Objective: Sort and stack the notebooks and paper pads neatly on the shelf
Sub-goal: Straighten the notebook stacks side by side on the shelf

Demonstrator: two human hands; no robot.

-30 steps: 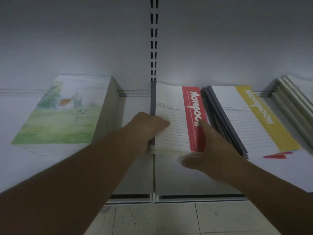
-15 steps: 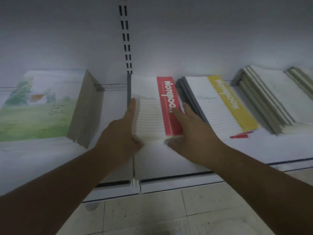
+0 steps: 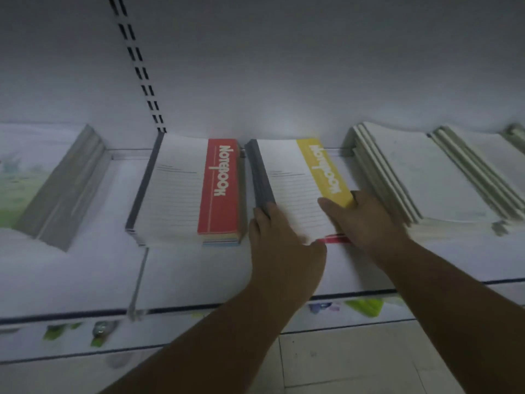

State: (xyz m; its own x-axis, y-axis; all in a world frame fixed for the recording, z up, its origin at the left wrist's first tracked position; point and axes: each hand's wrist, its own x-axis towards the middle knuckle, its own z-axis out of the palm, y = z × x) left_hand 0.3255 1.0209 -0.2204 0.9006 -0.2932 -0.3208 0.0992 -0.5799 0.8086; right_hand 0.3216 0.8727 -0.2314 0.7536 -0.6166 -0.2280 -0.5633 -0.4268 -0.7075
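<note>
Left hand [image 3: 281,245] and right hand [image 3: 366,220], both flat w/ fingers spread, press on yellow notebook stack [image 3: 295,180]; red notebook stack [image 3: 193,189] just beside, on shelf [image 3: 199,274].

The shelf [image 3: 199,274] is white. One notebook stack [image 3: 184,191] shows a white lined cover with a red band lettered in white and a dark grey spine. The next stack [image 3: 295,177] is white and lined too, with a yellow band. At far left, a pad [image 3: 22,177] bears a green meadow scene. The right piles [image 3: 420,172] are plain white.
</note>
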